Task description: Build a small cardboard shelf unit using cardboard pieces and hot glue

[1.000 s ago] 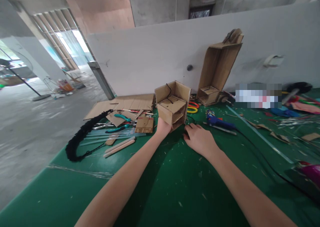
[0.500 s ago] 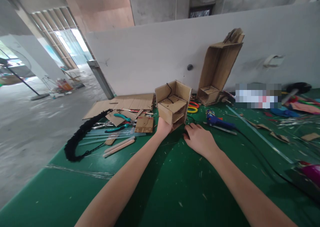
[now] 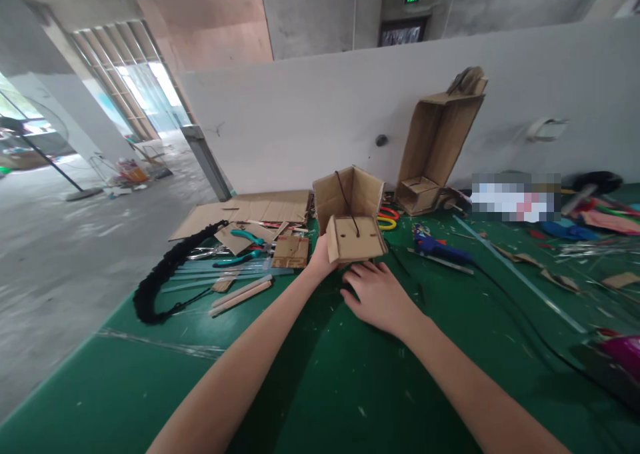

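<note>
My left hand (image 3: 323, 257) grips a small cardboard box (image 3: 357, 237) from its left side, its fingertips hidden by the box. Two upright walls form a corner at its back. A dark cord (image 3: 345, 197) arches from the top of the walls into the front panel, which has small holes. Just below the panel's lower edge is my right hand (image 3: 377, 297), thumb apart from the bent fingers; whether the fingertips touch the box I cannot tell. Right of the box, thin black strips (image 3: 399, 261) lie on the green tabletop (image 3: 320, 374).
A taller cardboard structure (image 3: 433, 147) leans near the white partition (image 3: 280, 121). A blue glue gun (image 3: 435, 246) with its cable lies to the right. Leftward are teal-handled pliers (image 3: 237, 259), wooden sticks (image 3: 243, 297), a black fuzzy strip (image 3: 155, 287) and cardboard sheets (image 3: 250, 207).
The cardboard box has been tilted, so its holed panel now faces me and the front compartments are out of sight. My right hand has moved left and closer, under the box's edge.
</note>
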Demonstrator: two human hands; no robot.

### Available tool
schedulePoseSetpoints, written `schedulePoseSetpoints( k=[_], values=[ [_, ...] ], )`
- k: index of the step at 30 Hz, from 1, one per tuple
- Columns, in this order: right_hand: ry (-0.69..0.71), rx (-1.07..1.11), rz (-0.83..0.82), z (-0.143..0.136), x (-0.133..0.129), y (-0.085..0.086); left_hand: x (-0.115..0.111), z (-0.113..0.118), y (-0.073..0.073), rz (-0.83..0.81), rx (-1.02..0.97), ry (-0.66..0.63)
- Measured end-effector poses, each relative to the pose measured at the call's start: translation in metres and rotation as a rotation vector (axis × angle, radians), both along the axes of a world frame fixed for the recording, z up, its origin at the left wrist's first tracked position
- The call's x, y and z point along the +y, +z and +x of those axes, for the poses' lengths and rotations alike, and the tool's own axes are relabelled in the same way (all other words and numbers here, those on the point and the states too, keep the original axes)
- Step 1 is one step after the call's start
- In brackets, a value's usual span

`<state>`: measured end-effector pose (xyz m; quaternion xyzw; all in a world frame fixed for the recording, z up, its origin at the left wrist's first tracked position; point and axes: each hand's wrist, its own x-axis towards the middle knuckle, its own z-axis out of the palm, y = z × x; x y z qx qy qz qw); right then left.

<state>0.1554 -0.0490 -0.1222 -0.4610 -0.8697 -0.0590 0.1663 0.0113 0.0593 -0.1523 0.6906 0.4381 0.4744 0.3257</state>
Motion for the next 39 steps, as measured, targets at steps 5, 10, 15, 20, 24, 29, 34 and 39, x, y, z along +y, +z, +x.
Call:
schedulePoseSetpoints(
  k=[5, 10, 15, 20, 24, 29, 34, 39],
  values=[
    [-0.151, 0.162, 0.054, 0.006, 0.007, 0.003, -0.004, 0.002, 0.007, -0.038, 0.091, 0.038],
    [-0.148, 0.092, 0.152, 0.009, 0.010, 0.006, -0.008, 0.001, 0.009, -0.076, 0.105, 0.034],
    [-0.143, 0.114, 0.199, 0.005, 0.012, 0.009, -0.014, -0.009, 0.013, -0.116, 0.083, -0.024],
    [-0.136, 0.163, 0.241, 0.002, 0.015, 0.007, -0.020, -0.012, 0.018, -0.158, 0.031, -0.082],
    [-0.115, 0.188, 0.233, 0.003, 0.018, 0.007, -0.021, -0.015, 0.020, -0.223, 0.012, -0.131],
    [-0.049, 0.238, 0.235, 0.005, 0.022, 0.009, -0.028, -0.027, 0.029, -0.381, 0.047, -0.226],
    [-0.044, 0.242, 0.208, 0.004, 0.029, 0.009, -0.039, -0.042, 0.051, -0.536, 0.072, -0.323],
    [-0.046, 0.241, 0.165, 0.000, 0.031, 0.013, -0.051, -0.062, 0.094, -0.576, 0.319, -0.343]
  ],
)
